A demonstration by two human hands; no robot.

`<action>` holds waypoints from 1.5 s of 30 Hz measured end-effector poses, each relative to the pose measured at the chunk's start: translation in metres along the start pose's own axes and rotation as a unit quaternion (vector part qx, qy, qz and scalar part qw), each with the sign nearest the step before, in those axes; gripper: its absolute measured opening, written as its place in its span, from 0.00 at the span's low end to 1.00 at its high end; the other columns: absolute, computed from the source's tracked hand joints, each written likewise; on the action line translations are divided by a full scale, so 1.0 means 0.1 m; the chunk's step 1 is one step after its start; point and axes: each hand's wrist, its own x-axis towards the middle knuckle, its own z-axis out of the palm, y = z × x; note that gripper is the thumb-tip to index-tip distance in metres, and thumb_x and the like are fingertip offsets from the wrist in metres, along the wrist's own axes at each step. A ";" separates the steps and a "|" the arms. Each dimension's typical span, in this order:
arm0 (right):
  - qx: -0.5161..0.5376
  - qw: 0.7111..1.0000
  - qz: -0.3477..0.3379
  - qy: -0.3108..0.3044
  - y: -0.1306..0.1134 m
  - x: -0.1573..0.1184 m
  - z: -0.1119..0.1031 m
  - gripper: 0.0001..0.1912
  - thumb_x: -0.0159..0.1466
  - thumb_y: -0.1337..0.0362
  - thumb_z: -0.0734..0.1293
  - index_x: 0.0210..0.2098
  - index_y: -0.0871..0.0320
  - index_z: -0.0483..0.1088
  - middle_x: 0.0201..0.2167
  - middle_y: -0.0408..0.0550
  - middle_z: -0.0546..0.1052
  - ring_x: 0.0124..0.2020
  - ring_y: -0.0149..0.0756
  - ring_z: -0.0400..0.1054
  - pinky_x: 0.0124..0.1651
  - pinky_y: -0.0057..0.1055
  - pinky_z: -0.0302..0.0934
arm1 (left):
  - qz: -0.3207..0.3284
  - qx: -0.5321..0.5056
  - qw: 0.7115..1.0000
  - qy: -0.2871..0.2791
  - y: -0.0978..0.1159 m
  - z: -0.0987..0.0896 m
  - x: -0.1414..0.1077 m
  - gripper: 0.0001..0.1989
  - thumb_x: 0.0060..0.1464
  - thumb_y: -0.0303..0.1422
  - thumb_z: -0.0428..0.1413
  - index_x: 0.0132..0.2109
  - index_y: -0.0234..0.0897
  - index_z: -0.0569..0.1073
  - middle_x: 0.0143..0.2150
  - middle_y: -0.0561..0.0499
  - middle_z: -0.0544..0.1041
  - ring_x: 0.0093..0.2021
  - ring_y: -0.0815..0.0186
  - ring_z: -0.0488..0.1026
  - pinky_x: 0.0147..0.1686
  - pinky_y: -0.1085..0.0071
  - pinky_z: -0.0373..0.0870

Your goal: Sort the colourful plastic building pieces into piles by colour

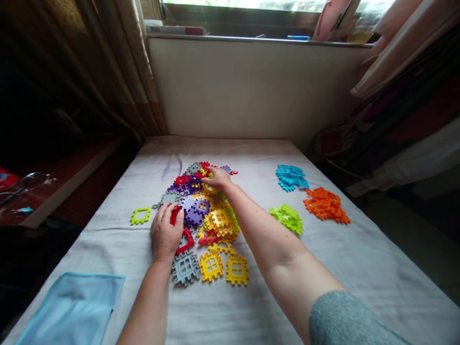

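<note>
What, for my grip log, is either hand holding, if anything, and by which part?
Cannot be told: the left hand partly covers a red piece, and the right hand is at the toy pile.

Toothed plastic pieces: one mixed-colour pile [194,211], three single-colour heaps, namely one bright-blue heap [290,178], one orange heap [326,205] and one lime-green heap [287,218], all too overlapped for a piece count. Nearest row: one grey window-patterned square [186,268], two yellow window-patterned squares [211,266]. Singles: one lime-green open square frame [140,221], one light-blue, edged, cloth-like rectangle [72,306].
</note>
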 end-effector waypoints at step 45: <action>0.061 0.939 -0.078 0.330 0.99 -2.45 0.09 0.16 0.63 0.58 0.66 0.50 0.55 0.72 0.48 0.54 0.79 0.51 0.44 0.72 0.58 0.42 0.65 | -0.018 0.006 0.998 -0.052 0.04 -0.05 0.04 0.21 0.58 0.44 0.50 0.51 0.38 0.77 0.60 0.41 0.73 0.59 0.52 0.71 0.62 0.55 0.64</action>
